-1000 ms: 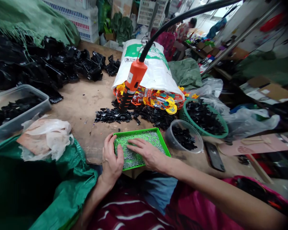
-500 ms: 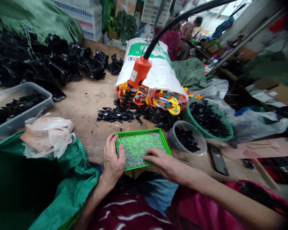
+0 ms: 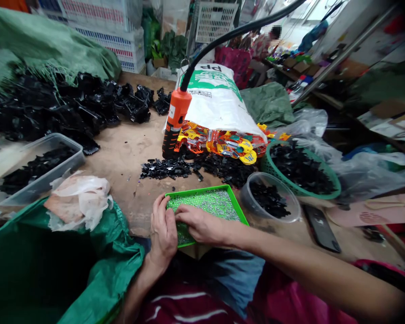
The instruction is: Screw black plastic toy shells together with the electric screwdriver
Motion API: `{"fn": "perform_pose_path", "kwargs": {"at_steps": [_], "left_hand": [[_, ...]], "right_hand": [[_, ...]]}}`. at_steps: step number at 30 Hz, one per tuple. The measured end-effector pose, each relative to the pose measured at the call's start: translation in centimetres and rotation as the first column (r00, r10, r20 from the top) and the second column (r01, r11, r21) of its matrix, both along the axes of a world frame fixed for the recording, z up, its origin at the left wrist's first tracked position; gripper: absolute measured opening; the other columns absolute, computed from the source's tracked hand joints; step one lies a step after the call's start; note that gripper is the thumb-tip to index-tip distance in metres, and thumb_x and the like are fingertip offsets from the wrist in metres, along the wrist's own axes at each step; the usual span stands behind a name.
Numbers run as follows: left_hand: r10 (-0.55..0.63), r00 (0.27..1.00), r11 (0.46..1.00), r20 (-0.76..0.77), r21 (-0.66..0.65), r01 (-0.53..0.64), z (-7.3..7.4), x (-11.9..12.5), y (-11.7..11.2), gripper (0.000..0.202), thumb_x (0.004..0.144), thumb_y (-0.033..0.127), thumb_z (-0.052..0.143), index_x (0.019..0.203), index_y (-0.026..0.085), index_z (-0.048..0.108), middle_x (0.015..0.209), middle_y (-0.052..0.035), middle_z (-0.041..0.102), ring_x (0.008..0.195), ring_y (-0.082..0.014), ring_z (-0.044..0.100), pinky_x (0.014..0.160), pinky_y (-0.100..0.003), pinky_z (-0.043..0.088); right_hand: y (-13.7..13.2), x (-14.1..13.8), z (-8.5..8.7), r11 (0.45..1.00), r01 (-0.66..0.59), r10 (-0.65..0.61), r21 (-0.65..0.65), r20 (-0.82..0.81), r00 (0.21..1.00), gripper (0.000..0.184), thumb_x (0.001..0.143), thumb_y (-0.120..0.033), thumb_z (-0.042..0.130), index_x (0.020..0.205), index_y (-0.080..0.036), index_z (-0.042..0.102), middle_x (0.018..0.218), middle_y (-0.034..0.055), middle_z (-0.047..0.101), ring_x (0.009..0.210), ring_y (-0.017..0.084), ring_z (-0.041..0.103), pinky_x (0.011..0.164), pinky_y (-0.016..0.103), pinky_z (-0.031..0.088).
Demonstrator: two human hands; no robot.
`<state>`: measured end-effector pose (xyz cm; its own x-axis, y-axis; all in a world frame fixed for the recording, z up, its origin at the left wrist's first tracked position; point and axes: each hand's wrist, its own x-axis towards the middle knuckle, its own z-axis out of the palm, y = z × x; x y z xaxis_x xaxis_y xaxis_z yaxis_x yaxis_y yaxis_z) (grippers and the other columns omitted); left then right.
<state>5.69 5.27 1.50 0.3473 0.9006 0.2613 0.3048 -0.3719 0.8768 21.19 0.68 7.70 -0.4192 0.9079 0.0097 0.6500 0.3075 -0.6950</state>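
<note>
A shallow bright green tray (image 3: 239, 205) sits at the table's near edge, with many tiny silvery metal pieces (image 3: 219, 203), seemingly screws, spread over its dotted floor. Along the tray's left side, my left hand (image 3: 164, 231) grips the wall, its fingers by the far left corner. My right hand (image 3: 197, 223) reaches across the tray, fingers bent and pressed together over the left part of the pieces. Its fingertips are partly hidden, so what they pinch, if anything, does not show. Beyond the tray, an orange and black electric screwdriver (image 3: 176, 119) hangs from a black cord.
Small black plastic parts (image 3: 167, 168) lie behind the tray. To the right stand a clear round tub (image 3: 295, 209), a green basket (image 3: 335, 186) and a phone (image 3: 321, 227). A white sack (image 3: 219, 103) lies behind. At left are a clear box (image 3: 76, 155) and green sacking (image 3: 121, 252).
My right hand has moved left across the tray, towards my left hand. The left hand keeps its place on the tray's side. The hanging screwdriver appears further left as the view shifts.
</note>
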Motion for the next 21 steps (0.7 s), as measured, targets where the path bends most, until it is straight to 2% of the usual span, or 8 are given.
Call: {"fn": "perform_pose_path", "kwargs": {"at_steps": [3,7,11,17,21], "left_hand": [[0.002,1.000,1.000,-0.003,-0.002,-0.002,0.0,0.1,0.0,0.041,0.100,0.034,0.029,0.132,0.016,0.048,0.142,-0.0145,0.045,0.132,-0.0219,0.043,0.112,-0.043,0.036],[-0.003,1.000,1.000,0.003,-0.002,0.003,0.1,0.1,0.0,0.042,0.100,0.035,0.029,0.132,0.016,0.049,0.141,-0.0139,0.045,0.132,-0.0216,0.043,0.113,-0.043,0.035],[0.003,1.000,1.000,0.008,-0.011,-0.003,0.0,0.0,0.0,0.042,0.100,0.035,0.029,0.132,0.016,0.048,0.142,-0.0139,0.044,0.132,-0.0216,0.043,0.112,-0.042,0.036],[-0.014,1.000,1.000,-0.001,0.001,0.014,0.0,-0.1,-0.1,0.041,0.100,0.032,0.028,0.133,0.017,0.046,0.143,-0.0132,0.043,0.132,-0.0204,0.042,0.112,-0.042,0.035],[-0.006,1.000,1.000,0.001,0.013,0.006,0.2,0.0,0.0,0.041,0.100,0.032,0.028,0.133,0.017,0.047,0.143,-0.0134,0.043,0.132,-0.0212,0.043,0.112,-0.043,0.035]], "right_hand": [[1.7,0.4,-1.1,0.986,0.092,-0.091,0.139,-0.016,0.996,0.048,0.073,0.008,0.041,0.113,-0.010,0.060,0.111,0.0138,0.056,0.106,0.022,0.055,0.094,0.040,0.051],[2.4,0.1,-2.2,0.970,0.081,-0.088,0.230,0.020,0.996,0.051,0.076,0.006,0.042,0.123,-0.010,0.054,0.128,0.0181,0.052,0.121,0.024,0.049,0.104,0.043,0.046],[0.9,-0.2,-1.9,0.978,0.012,-0.026,0.208,0.064,0.998,0.048,0.080,0.001,0.045,0.125,-0.012,0.054,0.130,0.0171,0.053,0.123,0.025,0.049,0.105,0.044,0.046],[-2.4,0.5,0.6,0.987,-0.052,0.032,0.149,0.130,0.991,0.039,0.088,-0.002,0.041,0.122,-0.011,0.057,0.122,0.0177,0.059,0.117,0.025,0.052,0.098,0.044,0.050],[-1.9,0.5,-0.1,0.980,-0.149,0.136,0.131,0.107,0.985,0.034,0.085,-0.004,0.049,0.117,-0.010,0.060,0.117,0.0169,0.060,0.111,0.025,0.055,0.094,0.041,0.052]]}}
